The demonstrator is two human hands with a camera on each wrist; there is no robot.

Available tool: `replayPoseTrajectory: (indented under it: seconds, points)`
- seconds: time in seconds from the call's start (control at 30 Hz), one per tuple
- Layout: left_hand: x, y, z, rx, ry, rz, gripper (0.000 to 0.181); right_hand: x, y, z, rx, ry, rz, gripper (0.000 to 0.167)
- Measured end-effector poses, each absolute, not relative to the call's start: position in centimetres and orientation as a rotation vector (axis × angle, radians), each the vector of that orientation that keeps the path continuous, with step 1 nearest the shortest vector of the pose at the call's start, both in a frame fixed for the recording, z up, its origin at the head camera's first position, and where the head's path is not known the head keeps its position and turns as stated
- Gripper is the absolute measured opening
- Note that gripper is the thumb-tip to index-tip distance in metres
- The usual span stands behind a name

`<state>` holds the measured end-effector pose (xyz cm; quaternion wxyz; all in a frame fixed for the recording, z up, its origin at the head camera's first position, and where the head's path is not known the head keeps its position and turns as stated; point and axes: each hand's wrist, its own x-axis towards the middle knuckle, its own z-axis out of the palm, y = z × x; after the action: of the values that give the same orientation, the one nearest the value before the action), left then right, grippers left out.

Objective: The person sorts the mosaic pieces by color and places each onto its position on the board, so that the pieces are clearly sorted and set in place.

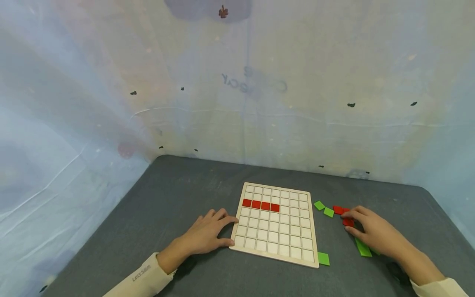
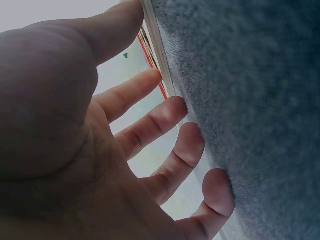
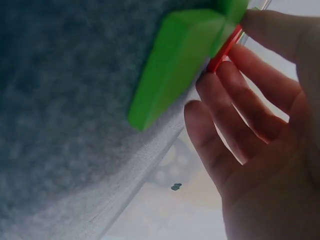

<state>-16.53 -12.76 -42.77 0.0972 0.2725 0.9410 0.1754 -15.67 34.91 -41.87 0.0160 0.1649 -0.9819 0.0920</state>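
A pale wooden grid board (image 1: pixel 273 259) lies on the dark table, with a row of several red square tiles (image 1: pixel 256 204) in its cells. My left hand (image 1: pixel 203 233) rests at the board's left edge, thumb and index fingertip touching the rim, fingers spread. On the right, my right hand (image 1: pixel 375 231) is over loose tiles, its thumb and index finger apart on either side of a red tile (image 1: pixel 348 222). In the right wrist view, a red tile (image 3: pixel 223 54) shows by the fingertips, with green pieces (image 3: pixel 172 65) nearer the camera. Whether the fingers grip it is unclear.
Small green tiles (image 1: pixel 328 212) lie right of the board, and another green tile (image 1: pixel 324 259) sits by its lower right corner. A longer green piece (image 1: pixel 363 247) is beside the right hand. A dark object (image 1: pixel 398 272) lies under the right forearm. Pale patterned sheeting (image 1: pixel 259 136) hangs behind the table.
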Motion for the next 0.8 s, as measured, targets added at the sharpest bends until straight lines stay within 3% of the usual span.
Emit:
replayPoseTrajectory:
  seconds: [0.33, 0.6, 0.8]
  points:
    - [-16.52, -12.66, -42.73, 0.803, 2.789, 0.512, 0.059, -15.08, 35.03, -42.06, 0.523, -3.022, 0.304, 0.032]
    - [-16.58, -12.67, -42.53, 0.800, 2.786, 0.521, 0.059, -15.26, 35.14, -42.01, 0.462, -3.061, 0.270, 0.050]
    - [-16.48, -12.63, -42.52, 0.793, 2.786, 0.523, 0.060, -15.53, 35.24, -42.01, 0.422, -3.102, 0.239, 0.053]
